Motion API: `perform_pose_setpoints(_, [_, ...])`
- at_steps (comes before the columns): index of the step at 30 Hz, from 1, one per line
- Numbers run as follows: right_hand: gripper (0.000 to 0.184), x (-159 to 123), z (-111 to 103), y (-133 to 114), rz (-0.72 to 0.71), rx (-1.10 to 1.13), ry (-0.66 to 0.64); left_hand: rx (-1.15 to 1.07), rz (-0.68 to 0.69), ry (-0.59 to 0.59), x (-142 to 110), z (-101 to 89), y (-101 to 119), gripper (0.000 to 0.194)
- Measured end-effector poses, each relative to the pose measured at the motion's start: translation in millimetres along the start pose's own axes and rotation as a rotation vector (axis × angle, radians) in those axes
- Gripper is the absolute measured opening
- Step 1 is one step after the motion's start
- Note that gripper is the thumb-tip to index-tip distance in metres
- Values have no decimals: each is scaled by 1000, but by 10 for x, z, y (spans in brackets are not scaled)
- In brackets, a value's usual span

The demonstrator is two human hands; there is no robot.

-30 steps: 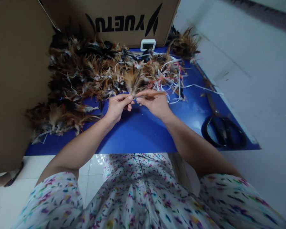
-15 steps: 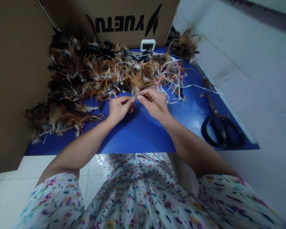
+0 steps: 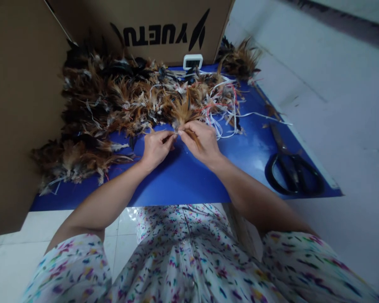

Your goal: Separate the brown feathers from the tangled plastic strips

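Observation:
Both hands meet in the middle of the blue table [image 3: 183,181], fingertips pinched together at the quill ends of a small brown feather [image 3: 182,111] bunch. My left hand [image 3: 158,147] is closed at its base, thumb against forefinger. My right hand [image 3: 200,141] also pinches there, and a thin brown feather lies along its palm. The bunch fans away from me, over a large heap of brown and black feathers [image 3: 123,92]. Exactly what lies between the fingertips is too small to see.
Black-handled scissors [image 3: 293,172] lie at the right. White and red strings [image 3: 222,105] tangle by the heap's right end. Another feather pile [image 3: 78,158] lies front left. A small white-framed display [image 3: 192,62] stands before a cardboard box [image 3: 164,38]; more cardboard [image 3: 22,118] walls the left.
The view has shifted slightly. My fingertips stay together at the bunch's base, with the left fingers curled in more. The right hand has turned a little, and the feather in it shows less.

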State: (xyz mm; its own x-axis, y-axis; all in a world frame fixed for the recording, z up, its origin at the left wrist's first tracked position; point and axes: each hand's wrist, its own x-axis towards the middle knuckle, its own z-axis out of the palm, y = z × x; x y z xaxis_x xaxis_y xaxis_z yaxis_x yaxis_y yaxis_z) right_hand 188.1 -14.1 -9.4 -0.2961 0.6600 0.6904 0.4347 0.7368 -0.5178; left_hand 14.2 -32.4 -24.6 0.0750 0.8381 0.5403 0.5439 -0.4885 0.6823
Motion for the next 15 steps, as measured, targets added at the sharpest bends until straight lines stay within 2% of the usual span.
perform_pose_setpoints(6, [31, 7, -18, -41, 69, 3, -62, 37, -3, 1, 2, -16, 29, 20])
perform_pose_setpoints(15, [23, 18, 19, -24, 38, 48, -55, -40, -122, -17, 16, -46, 57, 25])
